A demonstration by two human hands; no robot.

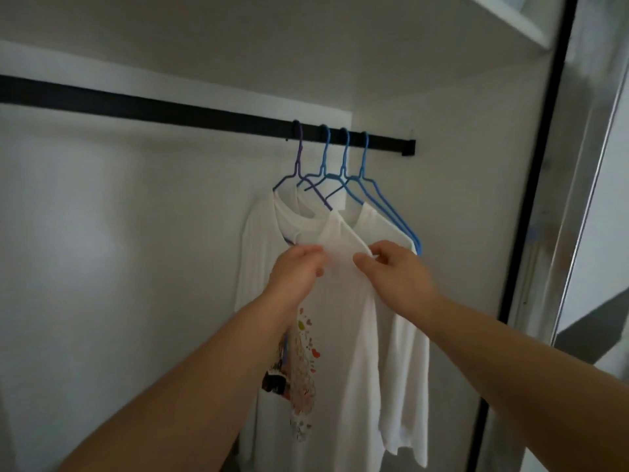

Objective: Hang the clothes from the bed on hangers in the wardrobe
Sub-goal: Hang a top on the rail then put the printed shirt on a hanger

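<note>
Both hands up at the shirts, just below the rail [204,112]. Left hand [296,270] pinching the shoulder cloth of the front white shirt [343,301], fingers curled onto the fabric. Right hand [391,267] pinching the same shirt at the other side of the shoulder, thumb and fingers pressed on the cloth. So each grip closed on fabric, not spread.

Step in hand, most likely: seating this shirt evenly on its hanger. To do well: pull the cloth gently outward and down along the hanger arm, both sides equally, until the shoulder seam sits on the wire. No hard tug, because thin wire slides easily along the rail and the neck opening can stretch. Better to keep the hook steady and check that the collar lies centred under the hook.

Four hangers on the rail near its right end: one purple hanger [299,155] furthest from that end, three blue hangers [364,172] closer to it. All thin coated wire, smooth, with narrow sloping arms. Rail black, flat-sided, matt, fixed to a plain white wall of the wardrobe.

Shirts white, soft, light knit, hanging in loose vertical folds below the rail. Printed shirt [301,373] behind the front one, with a colourful patterned motif, partly hidden by the left forearm. Which hanger carries which shirt: not fully clear where the cloth overlaps. Bed not in view.
</note>
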